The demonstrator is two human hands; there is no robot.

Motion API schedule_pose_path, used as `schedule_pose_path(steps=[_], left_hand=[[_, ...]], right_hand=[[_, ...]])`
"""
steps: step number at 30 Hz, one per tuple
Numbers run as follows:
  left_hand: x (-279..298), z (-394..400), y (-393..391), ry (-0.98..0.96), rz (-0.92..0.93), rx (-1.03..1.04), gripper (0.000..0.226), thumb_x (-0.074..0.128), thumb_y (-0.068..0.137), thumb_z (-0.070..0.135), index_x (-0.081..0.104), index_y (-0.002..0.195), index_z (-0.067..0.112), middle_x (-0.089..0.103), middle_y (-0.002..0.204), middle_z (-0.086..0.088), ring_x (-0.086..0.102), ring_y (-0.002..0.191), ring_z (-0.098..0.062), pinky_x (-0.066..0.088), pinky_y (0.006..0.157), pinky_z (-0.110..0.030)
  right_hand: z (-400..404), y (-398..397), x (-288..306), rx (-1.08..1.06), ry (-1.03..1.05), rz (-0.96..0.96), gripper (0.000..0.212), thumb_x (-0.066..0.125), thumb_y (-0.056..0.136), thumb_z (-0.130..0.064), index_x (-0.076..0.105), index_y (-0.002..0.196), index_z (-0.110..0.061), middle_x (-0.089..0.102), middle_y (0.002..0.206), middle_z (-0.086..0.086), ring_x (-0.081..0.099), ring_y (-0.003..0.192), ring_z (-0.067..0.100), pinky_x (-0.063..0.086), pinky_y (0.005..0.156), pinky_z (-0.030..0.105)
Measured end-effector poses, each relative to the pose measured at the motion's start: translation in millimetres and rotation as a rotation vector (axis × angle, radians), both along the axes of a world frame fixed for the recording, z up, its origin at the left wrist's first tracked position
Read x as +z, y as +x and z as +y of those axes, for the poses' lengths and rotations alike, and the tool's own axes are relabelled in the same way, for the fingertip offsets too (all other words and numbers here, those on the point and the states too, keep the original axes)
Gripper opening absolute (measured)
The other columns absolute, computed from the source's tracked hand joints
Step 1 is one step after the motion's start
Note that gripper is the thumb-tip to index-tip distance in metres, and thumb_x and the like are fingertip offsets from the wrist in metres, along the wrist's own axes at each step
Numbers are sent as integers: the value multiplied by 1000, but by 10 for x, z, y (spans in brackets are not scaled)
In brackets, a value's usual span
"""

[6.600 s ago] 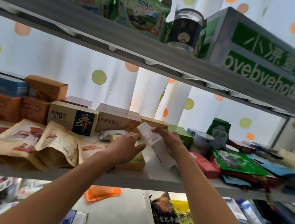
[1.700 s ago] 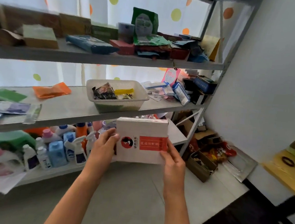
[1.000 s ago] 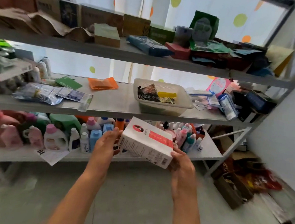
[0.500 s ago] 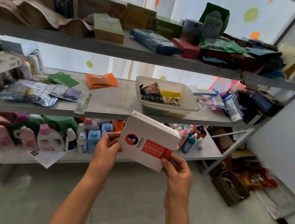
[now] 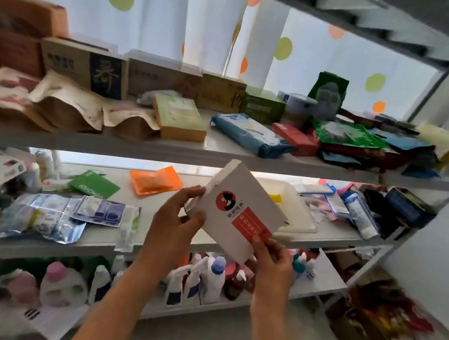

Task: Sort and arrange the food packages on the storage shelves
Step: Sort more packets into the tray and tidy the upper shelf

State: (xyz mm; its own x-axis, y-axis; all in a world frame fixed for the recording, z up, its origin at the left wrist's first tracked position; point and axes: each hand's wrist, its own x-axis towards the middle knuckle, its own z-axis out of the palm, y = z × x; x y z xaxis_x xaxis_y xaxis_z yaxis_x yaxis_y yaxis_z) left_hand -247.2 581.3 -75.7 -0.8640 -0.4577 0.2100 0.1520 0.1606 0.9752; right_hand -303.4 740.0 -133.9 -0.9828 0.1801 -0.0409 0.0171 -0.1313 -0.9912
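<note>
A flat white box (image 5: pixel 240 213) with a red label and a round red logo is tilted in front of the shelves, its top corner level with the front edge of the upper shelf (image 5: pixel 219 156). My left hand (image 5: pixel 175 225) grips its left edge with thumb and fingers. My right hand (image 5: pixel 272 259) pinches its lower corner, thumb on the red label. On the upper shelf stand cardboard boxes (image 5: pixel 86 69) in a back row, with brown pouches (image 5: pixel 65 107), a yellow-green box (image 5: pixel 179 117) and a blue pack (image 5: pixel 250 133) in front.
The middle shelf (image 5: pixel 153 243) holds an orange pouch (image 5: pixel 155 180), a green card (image 5: pixel 94 184), foil sachets (image 5: pixel 45 213) and a white basket (image 5: pixel 294 214). Bottles (image 5: pixel 214 277) crowd the bottom shelf. Green and blue bags (image 5: pixel 361 138) pile at the upper shelf's right end. A white wall is at right.
The view has swung upward and the white box has risen with both hands, from below the middle shelf to the front edge of the upper shelf, tilting further.
</note>
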Motion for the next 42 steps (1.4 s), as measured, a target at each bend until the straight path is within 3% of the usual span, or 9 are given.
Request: schedule_pose_path(steps=[3, 6, 12, 16, 22, 26, 29, 37, 42], left_hand=[[258, -356, -249, -115, 29, -35, 39, 64, 94, 11, 61, 127, 30, 63, 123, 3, 61, 108, -8, 47, 68, -4], [508, -672, -500, -175, 51, -67, 39, 67, 92, 15, 61, 126, 33, 63, 122, 1, 63, 99, -5, 48, 63, -9], [1009, -1113, -1059, -234, 71, -43, 30, 69, 91, 23, 63, 119, 29, 63, 103, 10, 61, 86, 0, 47, 53, -7], [1231, -1327, -1430, -207, 66, 77, 22, 70, 91, 29, 64, 110, 22, 65, 110, 5, 65, 100, -19, 56, 80, -33], [1562, -1442, -1858, -206, 66, 153, 13, 69, 91, 25, 59, 94, 18, 66, 95, -3, 63, 91, -18, 53, 73, -28], [1681, -1516, -2155, -250, 36, 214, 14, 70, 90, 26, 63, 93, 14, 69, 93, -6, 65, 94, -26, 57, 86, -45], [1661, -1564, -2430, -259, -20, 250, 16, 71, 88, 27, 68, 93, 13, 71, 93, -7, 67, 95, -28, 56, 90, -49], [1551, -1699, -2891, -187, -166, 360, 21, 63, 95, 23, 69, 102, 3, 66, 96, -13, 62, 90, -28, 51, 82, -36], [1556, -1776, -3050, -287, -253, 412, 16, 61, 96, 24, 68, 97, 10, 66, 92, -9, 63, 82, -24, 50, 79, -34]], right_hand=[[-262, -269, 292, -7, 19, 79, 30, 72, 83, -42, 62, 107, -26, 73, 102, -6, 71, 96, 17, 62, 80, 34], [-485, -577, 603, -6, 52, 125, 20, 71, 90, -35, 61, 105, -25, 70, 102, -7, 68, 93, 13, 57, 70, 23], [-883, -1169, 1048, 71, 88, 137, 38, 75, 88, -33, 54, 116, -17, 68, 106, 3, 70, 96, 20, 63, 72, 34], [-1057, -1504, 1234, 228, 117, 128, 38, 76, 89, -28, 54, 116, -12, 70, 101, 4, 74, 76, 15, 61, 57, 29], [-1036, -2041, 1329, 245, 440, 355, 22, 77, 89, -29, 66, 103, -16, 73, 99, 2, 71, 84, 13, 61, 71, 29], [-916, -2455, 1441, 144, 760, 512, 7, 71, 88, -17, 71, 95, -19, 71, 92, -4, 67, 87, 13, 57, 82, 34], [-864, -2764, 1492, 168, 966, 557, 18, 69, 87, -24, 71, 104, -19, 71, 107, 1, 64, 105, 21, 53, 91, 39], [-807, -3162, 1533, 537, 1333, 286, 105, 62, 69, -84, 33, 151, -24, 43, 143, 8, 42, 129, 29, 40, 107, 49], [-779, -3367, 1555, 648, 1360, 163, 114, 65, 58, -85, 31, 148, -25, 51, 136, 11, 52, 119, 30, 46, 103, 44]])
